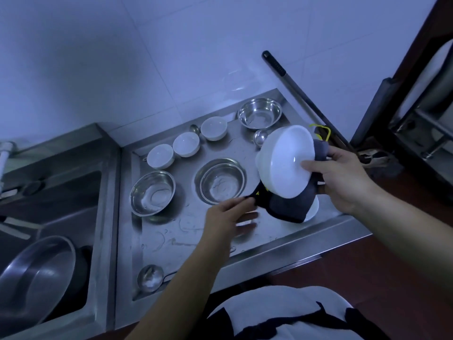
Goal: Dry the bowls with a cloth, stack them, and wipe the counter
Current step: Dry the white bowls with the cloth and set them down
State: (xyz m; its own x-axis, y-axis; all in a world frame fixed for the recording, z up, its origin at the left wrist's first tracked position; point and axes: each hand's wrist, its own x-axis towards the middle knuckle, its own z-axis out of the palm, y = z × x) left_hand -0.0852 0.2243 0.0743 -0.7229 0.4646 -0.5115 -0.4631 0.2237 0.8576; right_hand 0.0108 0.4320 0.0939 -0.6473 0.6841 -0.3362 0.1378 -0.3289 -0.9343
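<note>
My right hand (343,182) holds the large white bowl (284,163) up off the worktop (186,231), tipped on its side with its underside toward me, thumb pressed on the base and fingers behind it with the dark cloth (286,207). The cloth hangs from under the bowl, and my left hand (230,217) pinches its lower corner between thumb and fingertips, the other fingers loose.

The risk as I judge it: the bowl is glazed and likely wet, and only one hand carries it. A tug on the cloth from my left hand could drag the bowl out of that grip and drop it onto the steel. Just below the cloth, another white dish (312,209) sits near the worktop's front edge, half hidden; a falling bowl would strike it or knock it off.

Beyond my left hand stand two steel bowls (221,182), (153,192), and further out a row of three small white bowls (186,144). Past my right hand is a third steel bowl (259,112), with a small steel cup (260,137) just behind the held bowl. A ladle (150,278) lies near my left forearm. Water streaks mark the worktop around my left hand, so wiping remains. Nothing is stacked yet as far as I can tell, and these bowls crowd any place to set one down.
</note>
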